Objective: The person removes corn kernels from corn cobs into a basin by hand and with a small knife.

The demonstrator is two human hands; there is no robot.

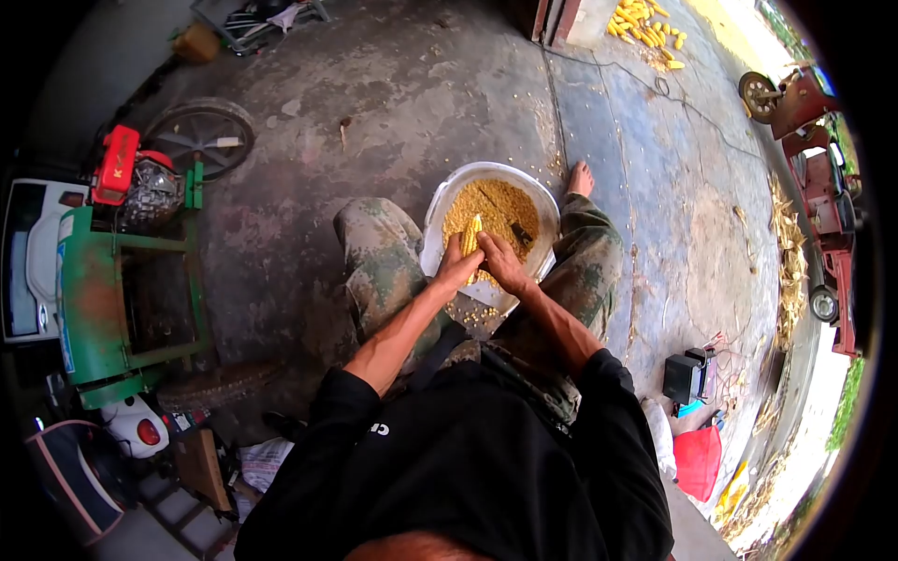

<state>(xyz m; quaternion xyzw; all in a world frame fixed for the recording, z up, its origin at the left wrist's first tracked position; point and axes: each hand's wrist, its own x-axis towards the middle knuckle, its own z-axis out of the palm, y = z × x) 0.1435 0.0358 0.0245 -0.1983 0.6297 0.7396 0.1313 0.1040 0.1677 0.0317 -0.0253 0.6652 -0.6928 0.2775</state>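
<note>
A yellow corn cob (pixel 471 236) points up and away from me, held over a wide pale basin (pixel 436 217) between my knees. My left hand (pixel 456 265) is wrapped round the cob's lower left side. Against its right side presses my right hand (pixel 505 263), fingers closed on the cob. Loose corn kernels (pixel 491 201) fill much of the basin, and a dark object (pixel 521 233) that I cannot make out lies on them at the right. More kernels are scattered at the basin's near edge.
To the left stand a green machine (pixel 98 290) with a red engine (pixel 117 165) and a wheel. Corn cobs (pixel 645 23) lie piled at the far right. A black box (pixel 683 378) and a red bag (pixel 698 460) sit at the near right. Red vehicles are at the right edge.
</note>
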